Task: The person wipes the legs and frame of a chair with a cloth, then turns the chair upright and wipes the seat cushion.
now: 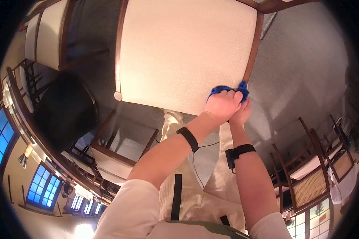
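A chair with a cream padded seat point(183, 51) and a dark wooden frame fills the upper middle of the head view. A crumpled blue cloth point(243, 88) lies at the seat's near right corner, against the side rail. My left hand point(224, 104) is closed around the cloth, its fingers curled over the corner. Just to the right and partly behind it, my right hand point(241, 113) has its fingers bent at the same cloth. The two hands touch, and the left one hides part of the right one's grip.
A round black table point(64, 111) stands at the left, with a cream-seated chair point(52, 34) beyond it. More wooden chairs stand nearby, one with a woven cane back point(311, 192) at right. Grey carpet point(299, 79) covers the floor. A thin cable point(193, 159) hangs between my arms.
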Demonstrator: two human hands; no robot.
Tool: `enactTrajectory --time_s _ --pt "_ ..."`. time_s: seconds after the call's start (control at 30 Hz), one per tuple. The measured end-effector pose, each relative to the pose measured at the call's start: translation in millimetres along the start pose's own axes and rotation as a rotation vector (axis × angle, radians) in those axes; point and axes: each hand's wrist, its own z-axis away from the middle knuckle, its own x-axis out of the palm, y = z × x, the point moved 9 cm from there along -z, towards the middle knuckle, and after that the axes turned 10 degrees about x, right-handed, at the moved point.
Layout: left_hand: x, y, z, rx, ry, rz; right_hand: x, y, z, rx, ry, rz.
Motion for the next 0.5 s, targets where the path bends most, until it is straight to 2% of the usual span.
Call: enactTrajectory --time_s 0.1,0.23,0.27,0.33,0.37,0.43,0.5 --pt "-12.2 -11.4 9.7 0.071 -0.077 -0.110 -8.3 -13.1 7.3 0.010 0.063 0.021" --pt "-92.7 -100.7 42.5 -0.059 0.105 -0.179 -12.3 -18.8 15.3 0.092 0.080 0.081" --pt "-118.8 -131.7 57.5 -0.161 0.118 -0.235 -11.8 -20.5 14.1 0.062 0.082 0.104" --pt "-170.9 -195.8 96.2 -0.547 0.138 -0.342 -12.5 -23.9 11.4 0.033 0.097 0.119" --pt "-197.9 -203.4 104.3 -0.605 0.201 -0.479 -11.9 -22.4 13.6 0.052 0.085 0.109" --pt "-228.4 -229.2 127.8 -0.820 0.394 -0.489 -11.2 -22.3 15.5 0.071 0.090 0.093" --pt "-234.7 -233.2 124.4 -0.927 0.493 -0.486 -10.5 -22.8 16.5 0.044 0.071 0.071"
